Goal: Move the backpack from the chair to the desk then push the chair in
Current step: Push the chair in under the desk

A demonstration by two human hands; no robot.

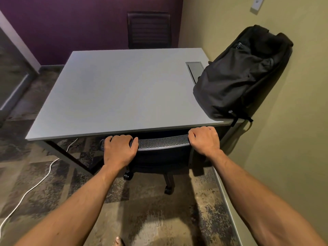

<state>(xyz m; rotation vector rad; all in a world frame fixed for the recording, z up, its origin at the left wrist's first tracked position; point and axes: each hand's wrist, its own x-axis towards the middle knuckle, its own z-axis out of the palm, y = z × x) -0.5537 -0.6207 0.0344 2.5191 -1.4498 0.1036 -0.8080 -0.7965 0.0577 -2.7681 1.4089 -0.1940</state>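
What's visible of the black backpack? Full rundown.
The black fabric backpack stands on the grey rectangular desk, at its near right corner, tilted back against the yellow-green wall. The cloth looks soft and creased, sagging in the middle. A zip pull shows near its top, and a strap hangs over the desk edge. Its base covers part of the desk's cable hatch. Neither hand touches it.

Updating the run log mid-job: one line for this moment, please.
backpack: on desk, against wall | left hand, right hand: both gripping chair backrest top | chair: seat under desk
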